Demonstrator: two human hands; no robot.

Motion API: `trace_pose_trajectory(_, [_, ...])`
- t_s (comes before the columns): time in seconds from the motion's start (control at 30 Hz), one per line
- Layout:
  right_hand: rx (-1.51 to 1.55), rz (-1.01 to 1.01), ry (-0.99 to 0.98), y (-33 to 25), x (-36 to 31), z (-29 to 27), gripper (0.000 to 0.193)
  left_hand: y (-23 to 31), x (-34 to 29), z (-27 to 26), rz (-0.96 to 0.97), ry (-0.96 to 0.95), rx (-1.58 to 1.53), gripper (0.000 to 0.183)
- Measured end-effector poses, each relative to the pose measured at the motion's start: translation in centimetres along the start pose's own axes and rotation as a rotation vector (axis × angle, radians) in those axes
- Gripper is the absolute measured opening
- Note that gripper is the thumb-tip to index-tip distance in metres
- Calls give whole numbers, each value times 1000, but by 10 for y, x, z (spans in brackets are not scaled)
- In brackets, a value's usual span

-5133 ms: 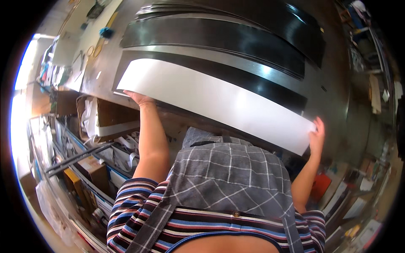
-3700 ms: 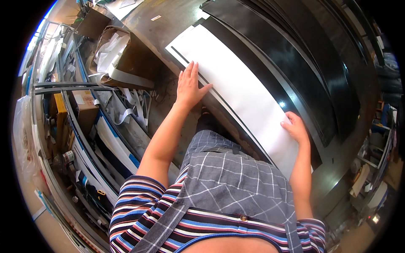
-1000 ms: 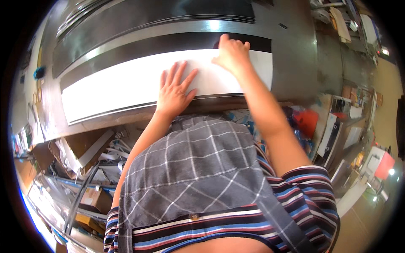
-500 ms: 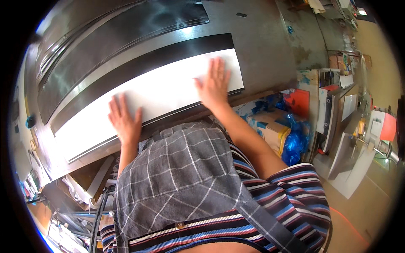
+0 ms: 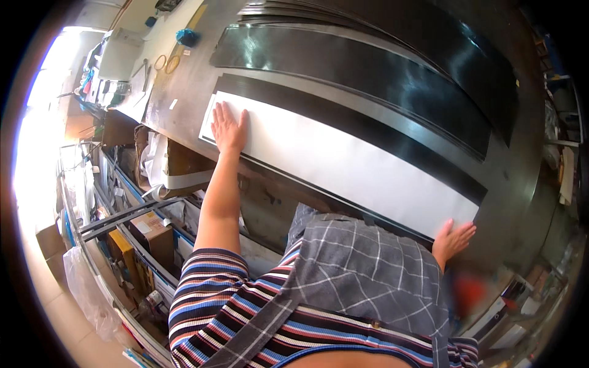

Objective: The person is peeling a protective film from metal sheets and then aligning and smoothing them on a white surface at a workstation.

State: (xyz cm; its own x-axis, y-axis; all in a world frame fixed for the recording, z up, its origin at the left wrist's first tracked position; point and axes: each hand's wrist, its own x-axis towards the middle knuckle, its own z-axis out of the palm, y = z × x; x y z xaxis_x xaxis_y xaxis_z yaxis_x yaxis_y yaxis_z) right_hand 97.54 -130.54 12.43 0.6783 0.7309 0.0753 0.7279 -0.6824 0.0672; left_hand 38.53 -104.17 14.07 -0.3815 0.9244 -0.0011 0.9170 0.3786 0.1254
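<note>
A long white strip (image 5: 331, 153) lies on a black sheet (image 5: 368, 142) that shows along its far side. Flat on the strip's left end rests my left hand (image 5: 229, 127), fingers stretched out and pointing away from me. At the right end, my right hand (image 5: 452, 239) lies with its fingers spread over the strip's near corner. Neither hand grips anything. Beneath both sheets is a grey metal tabletop (image 5: 184, 116).
More glossy black sheets (image 5: 356, 67) are stacked behind the strip. To the left are tape rolls (image 5: 172, 64) and a blue crumpled bundle (image 5: 186, 38). Below the table's left edge, a rack (image 5: 116, 214) holds boxes, including a brown carton (image 5: 150, 236).
The view has swung to the left. My left hand has slid to the strip's left end, and my right hand has moved out to its right end.
</note>
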Motion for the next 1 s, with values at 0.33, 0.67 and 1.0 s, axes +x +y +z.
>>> trace_pose_trajectory(0.33, [1,-24,38,0,-7,-16,75,-59,45,-1,-132,8,-25,82])
trace_pose_trajectory(0.67, [178,-69,-106,-18,-25,-57,80,-106,44,25,-234,-19,160,72])
trace_pose_trajectory(1.0, [1179,120,-3,-66,179,-58,43,59,39,37,462,265,-45,61])
